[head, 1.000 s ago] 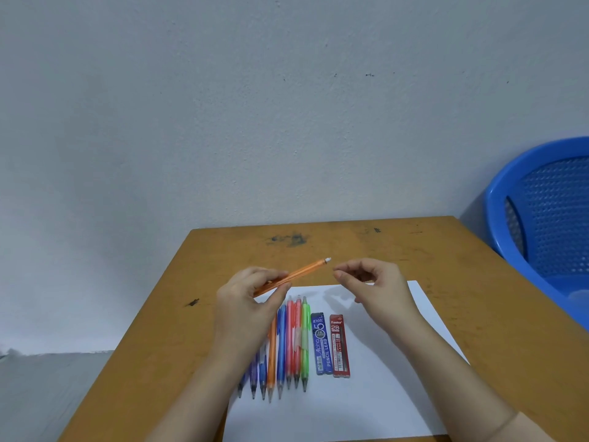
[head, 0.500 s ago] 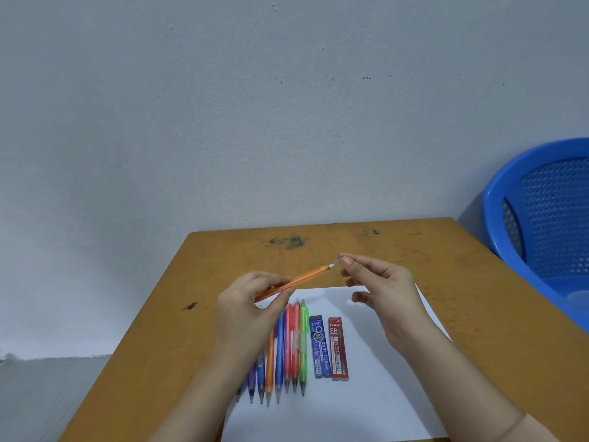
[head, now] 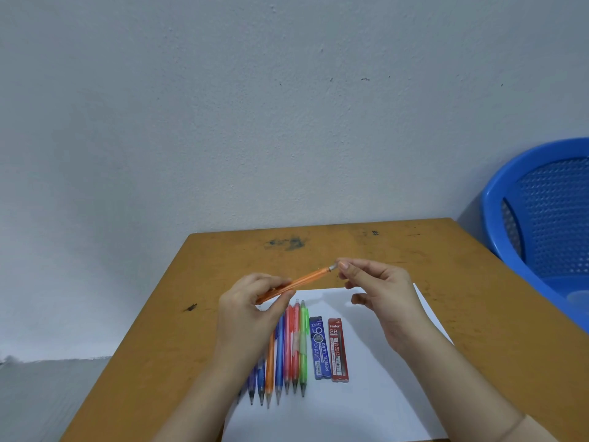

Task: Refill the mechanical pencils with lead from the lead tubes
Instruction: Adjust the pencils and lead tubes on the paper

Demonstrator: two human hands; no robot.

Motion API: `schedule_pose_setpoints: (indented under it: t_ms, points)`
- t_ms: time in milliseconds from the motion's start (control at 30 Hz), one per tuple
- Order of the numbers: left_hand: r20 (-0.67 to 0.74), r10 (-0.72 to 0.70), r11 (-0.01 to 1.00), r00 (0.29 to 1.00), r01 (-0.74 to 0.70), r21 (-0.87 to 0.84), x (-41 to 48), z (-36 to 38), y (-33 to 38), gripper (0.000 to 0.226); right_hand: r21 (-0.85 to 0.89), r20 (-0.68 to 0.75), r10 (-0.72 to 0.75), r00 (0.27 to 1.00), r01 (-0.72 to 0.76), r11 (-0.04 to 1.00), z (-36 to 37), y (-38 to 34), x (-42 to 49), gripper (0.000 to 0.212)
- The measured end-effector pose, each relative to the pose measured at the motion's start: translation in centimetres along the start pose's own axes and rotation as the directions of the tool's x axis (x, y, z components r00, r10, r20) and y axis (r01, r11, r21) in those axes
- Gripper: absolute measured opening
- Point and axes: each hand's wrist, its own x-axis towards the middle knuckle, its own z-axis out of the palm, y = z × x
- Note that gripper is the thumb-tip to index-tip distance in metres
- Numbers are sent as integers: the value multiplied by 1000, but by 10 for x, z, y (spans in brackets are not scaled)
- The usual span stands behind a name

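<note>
Centrally, left hand [head: 251, 311] gripping orange pencil [head: 306, 279], right hand [head: 379, 298] pinching its end, pencil row [head: 279, 352] partly hidden behind left hand

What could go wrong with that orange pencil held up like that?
The right hand pinches the tiny end cap of the orange mechanical pencil; pulled free, it might slip and roll off the table. The left hand holds the pencil tilted in mid-air, so a jerk might drop it.
</note>
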Motion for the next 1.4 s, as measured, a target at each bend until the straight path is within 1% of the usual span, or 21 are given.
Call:
schedule_pose_setpoints:
  t_ms: [333,467,600,667,733,800,833,900,967,1033,1100,1233,1400]
  points:
    - [-5,34,999,999,-34,-41,-1,0,2,19,-1,14,13,1000,-13,1000,2,1,-2,6]
    - [0,56,998,998,-56,-28,-2,0,2,20,10,19,26,999,-26,1000,2,2,-2,6]
    - [-2,49,999,999,-49,-17,-2,0,3,20,19,23,44,999,-45,999,2,2,-2,9]
    - [-4,45,999,999,-45,-19,-3,1,5,20,40,31,64,997,-65,997,3,1,-4,14]
    - [-1,48,999,999,-48,-14,-3,2,6,19,47,37,85,996,-86,995,5,1,-5,28]
    - [2,56,998,998,-56,-4,-4,4,6,19,34,34,98,995,-99,994,7,1,-6,35]
    - [2,60,998,998,-60,-1,-4,5,6,19,33,33,104,994,-105,994,7,1,-6,34]
    - [3,60,998,998,-60,-8,-5,6,7,19,56,28,119,993,-120,991,7,1,-6,26]
    - [22,50,998,999,-49,-32,-7,6,8,18,137,20,143,990,-144,980,7,0,-4,15]
    - [48,29,998,998,-26,-63,-8,7,11,17,248,31,176,984,-178,952,6,-2,-2,11]
    - [57,14,997,998,-9,-79,-9,7,14,16,278,61,194,979,-204,939,5,-3,-2,12]
    - [44,13,998,999,-11,-56,-11,8,15,15,248,100,212,972,-231,941,8,-2,-4,16]
    - [43,12,999,999,-10,-46,-12,9,14,15,254,59,182,982,-191,948,8,-1,-5,19]
